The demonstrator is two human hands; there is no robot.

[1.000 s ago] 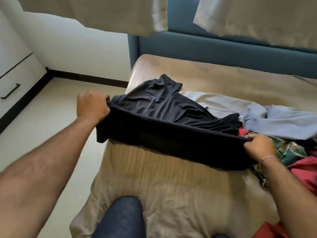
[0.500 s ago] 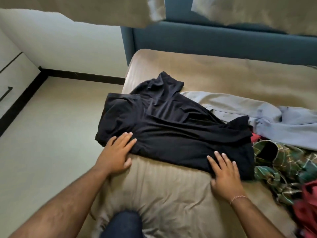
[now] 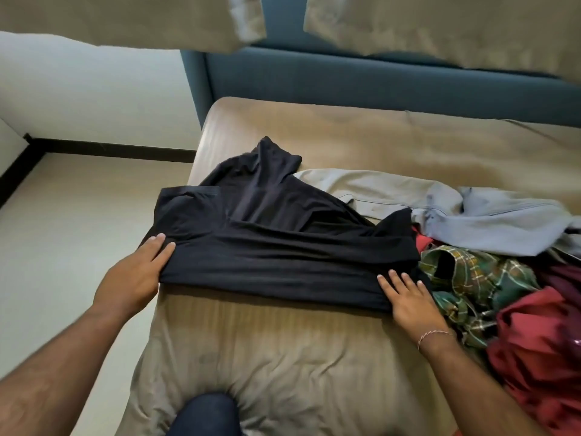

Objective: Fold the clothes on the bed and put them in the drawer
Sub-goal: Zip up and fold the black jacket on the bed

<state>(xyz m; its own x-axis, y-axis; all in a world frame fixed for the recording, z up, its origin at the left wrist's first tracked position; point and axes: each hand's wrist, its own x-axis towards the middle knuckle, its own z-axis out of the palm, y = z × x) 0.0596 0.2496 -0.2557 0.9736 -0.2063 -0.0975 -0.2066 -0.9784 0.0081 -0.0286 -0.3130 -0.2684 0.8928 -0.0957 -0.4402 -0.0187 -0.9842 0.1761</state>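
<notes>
Status: task at an early stage. One garment, a black shirt (image 3: 283, 243), lies on the bed (image 3: 345, 140) near its left edge, partly folded: a lengthwise fold runs along the near side, while the far portion is bunched and uneven, with a sleeve or corner sticking up toward the headboard (image 3: 377, 77).

Left hand (image 3: 138, 272): fingers straight and together, resting flat on the left end of the black shirt, thumb side at the fold edge. It grips nothing. Right hand (image 3: 405, 297): fingers spread and straight, pressing the right end of the same fold onto the bed. It also holds nothing.

Outstanding items, all unfolded and heaped on the right of the bed: a grey-blue garment (image 3: 487, 221) beyond the shirt, a green plaid shirt (image 3: 471, 278) just beside the right hand, and a red garment (image 3: 534, 347) nearest the viewer, with another scrap of red showing between the black and plaid pieces.

No drawer is in view, and nothing appears to be put away. Judgement: the first fold is being flattened; further folds on this shirt, the remaining garments and all stowing remain.
</notes>
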